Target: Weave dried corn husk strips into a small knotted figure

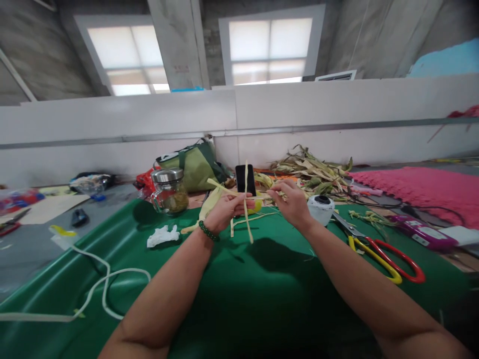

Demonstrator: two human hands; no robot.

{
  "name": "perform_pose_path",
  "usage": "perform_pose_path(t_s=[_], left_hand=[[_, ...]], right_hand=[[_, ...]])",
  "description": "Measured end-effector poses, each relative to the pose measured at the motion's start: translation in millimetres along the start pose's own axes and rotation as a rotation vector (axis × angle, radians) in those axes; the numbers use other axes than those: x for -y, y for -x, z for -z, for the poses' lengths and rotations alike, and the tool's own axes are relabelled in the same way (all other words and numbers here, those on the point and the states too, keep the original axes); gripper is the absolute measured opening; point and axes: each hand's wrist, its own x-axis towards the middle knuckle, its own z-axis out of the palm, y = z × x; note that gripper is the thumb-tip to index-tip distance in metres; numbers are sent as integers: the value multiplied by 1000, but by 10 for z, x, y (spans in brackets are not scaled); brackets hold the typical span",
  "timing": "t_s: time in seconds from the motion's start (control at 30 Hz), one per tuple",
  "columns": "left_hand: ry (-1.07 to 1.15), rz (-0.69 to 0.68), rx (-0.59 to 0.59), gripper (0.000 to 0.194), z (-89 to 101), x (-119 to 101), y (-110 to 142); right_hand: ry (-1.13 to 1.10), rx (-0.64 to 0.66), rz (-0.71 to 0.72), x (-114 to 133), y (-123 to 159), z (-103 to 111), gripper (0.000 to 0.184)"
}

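My left hand (229, 212), with a green bead bracelet (208, 231) at the wrist, pinches pale corn husk strips (246, 219) where they cross. One strip stands nearly upright, and another runs out to the upper left. My right hand (291, 202) is closed at the fingertips on the end of a strip stretched between both hands. Both hands are raised above the green mat (239, 289). Behind the strips stands a dark phone (240, 174). Under and beside my left hand lies a wider pale husk piece (211, 203).
A lidded glass jar (170, 194) and a green bag (198, 162) stand at back left. Crumpled white tissue (163, 236) and a white cord (107, 279) lie left. Right are a white thread spool (321, 209), scissors (385, 254) and a purple device (422, 233); a husk pile (318, 169) lies behind.
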Motion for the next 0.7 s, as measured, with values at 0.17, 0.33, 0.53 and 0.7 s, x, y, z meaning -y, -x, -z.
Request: perform_pose_path(t_s=[0.17,0.33,0.53,0.7], left_hand=[[41,-92,17,33,-35,15,6],[-194,-187,-60,32,-44,62,-11],[-904,-499,-30,25,-110,189,30],[-932,-436,-143,31,-101,148,17]], right_hand=[[-22,308,-34,145,118,-137,40],[-106,492,29,338,281,-297,34],[-162,139,-87,423,228,-203,29],[-66,-19,92,310,180,-128,18]])
